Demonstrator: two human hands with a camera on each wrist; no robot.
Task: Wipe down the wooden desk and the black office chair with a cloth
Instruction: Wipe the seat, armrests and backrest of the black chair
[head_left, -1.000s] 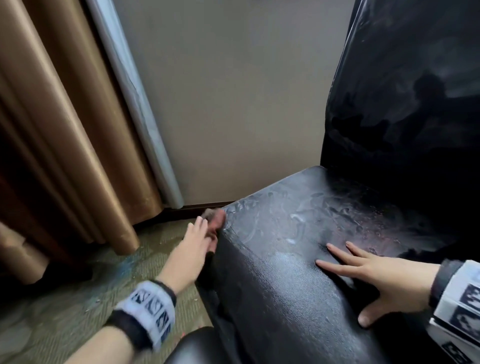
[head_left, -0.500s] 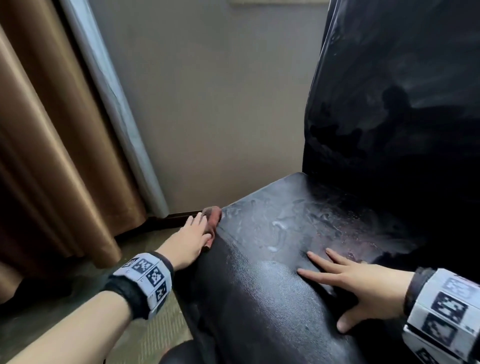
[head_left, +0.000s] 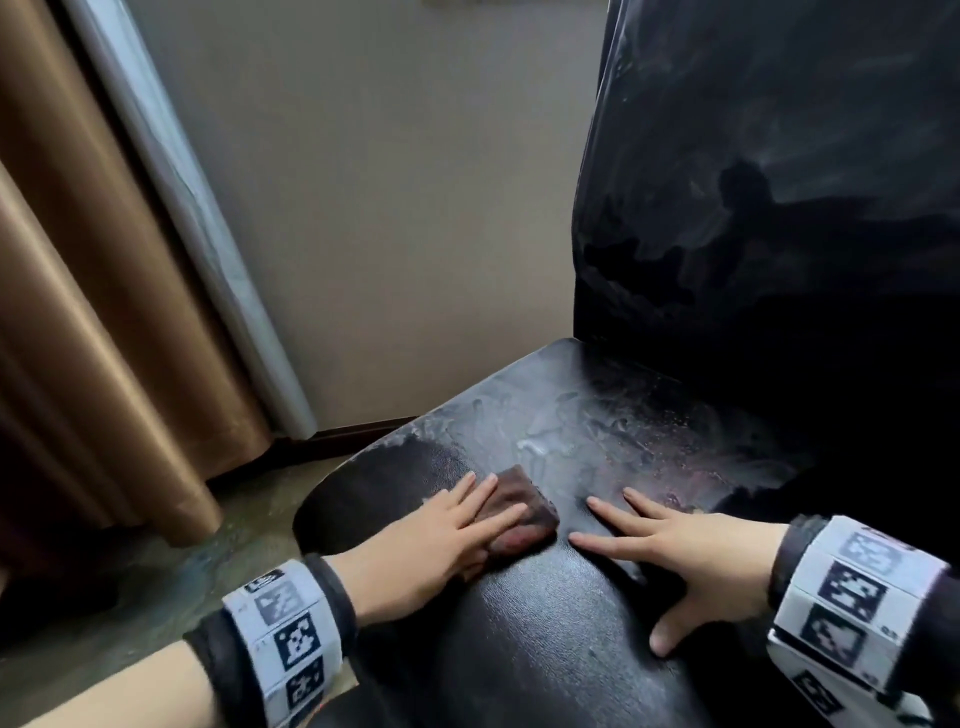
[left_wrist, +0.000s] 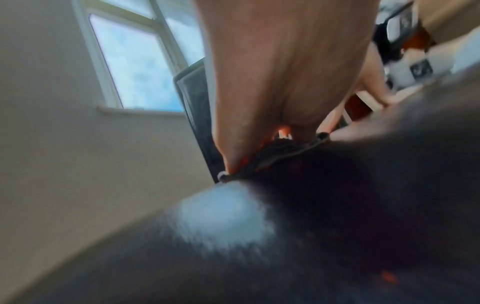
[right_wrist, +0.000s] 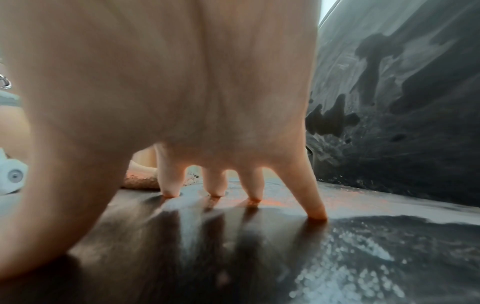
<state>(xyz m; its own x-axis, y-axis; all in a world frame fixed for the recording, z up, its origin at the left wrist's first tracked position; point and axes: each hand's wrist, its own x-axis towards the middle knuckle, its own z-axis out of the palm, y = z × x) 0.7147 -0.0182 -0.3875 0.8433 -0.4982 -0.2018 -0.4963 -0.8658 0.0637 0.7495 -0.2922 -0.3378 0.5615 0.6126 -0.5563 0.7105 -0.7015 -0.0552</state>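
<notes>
Left hand (head_left: 436, 535): fingers flat, pressing the cloth (head_left: 519, 512) on the chair seat (head_left: 545, 623).
Right hand (head_left: 696, 551): spread, empty, bracing.
Unwiped streaks: twelve to one o'clock from the cloth.

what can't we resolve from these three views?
- Wooden desk: in no view.
- Cloth: left hand covers part in head view; left wrist view is motion-blurred.
- Chair base: cut off by the frame edge.
- Right hand palm contact: hidden under the hand.

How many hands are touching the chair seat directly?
1. The right hand lies flat on the seat; the left hand presses the cloth instead, though its hidden palm may touch.
</notes>
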